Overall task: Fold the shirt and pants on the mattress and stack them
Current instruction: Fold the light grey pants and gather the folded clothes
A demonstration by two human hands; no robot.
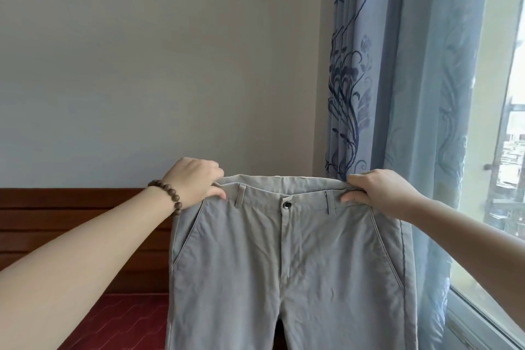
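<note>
Hanging in the air in front of the wall, the grey pants are held up by the waistband, front facing the camera, legs dropping out of view at the bottom edge; the left hand pinches the waistband's left corner, fingers curled over the cloth, and the right hand pinches the right corner the same way; a dark metal button sits at the centre above the fly, too small to show any writing; a brown bead bracelet circles the left wrist; behind and below the pants lie a red mattress and a dark wooden headboard; a blue patterned curtain hangs beside the window on the right.
</note>
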